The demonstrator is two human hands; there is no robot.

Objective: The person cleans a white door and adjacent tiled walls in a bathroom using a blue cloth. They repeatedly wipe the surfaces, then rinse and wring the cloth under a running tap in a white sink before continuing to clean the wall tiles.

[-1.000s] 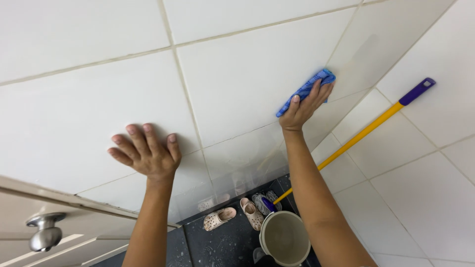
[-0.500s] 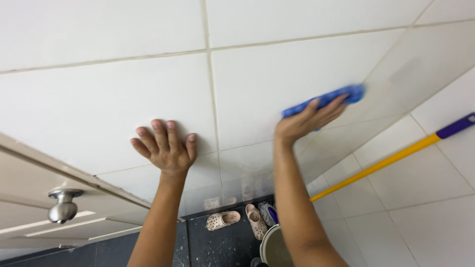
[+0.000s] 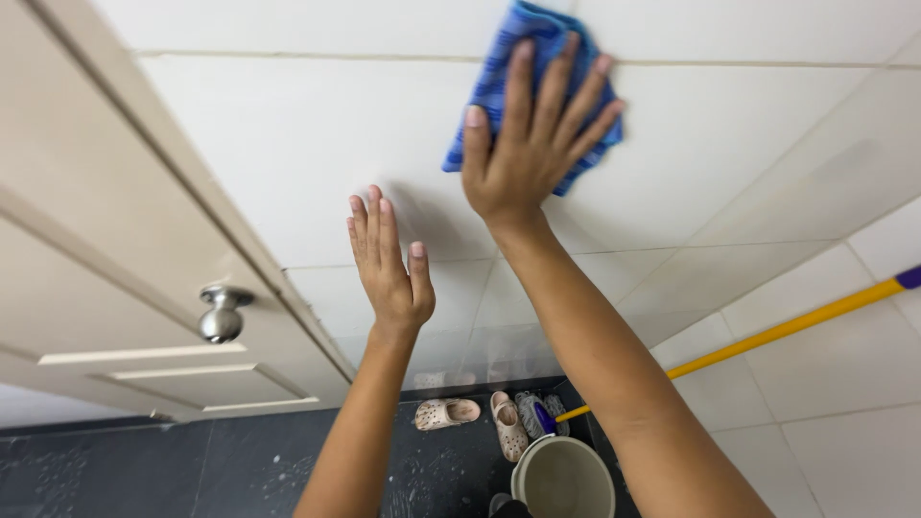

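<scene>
My right hand presses a blue cloth flat against the white tiled wall, fingers spread over the cloth. My left hand rests open and flat on the same wall, lower and to the left of the cloth, holding nothing. Both forearms reach up from the bottom of the view.
A beige door with a round metal knob stands at the left. A yellow mop handle leans on the right wall. On the dark wet floor below lie a pair of pale clogs and a grey bucket.
My right hand slid the blue cloth leftward and up across the tiles. The view swung so the door now fills the left side. The left hand stays flat on the wall.
</scene>
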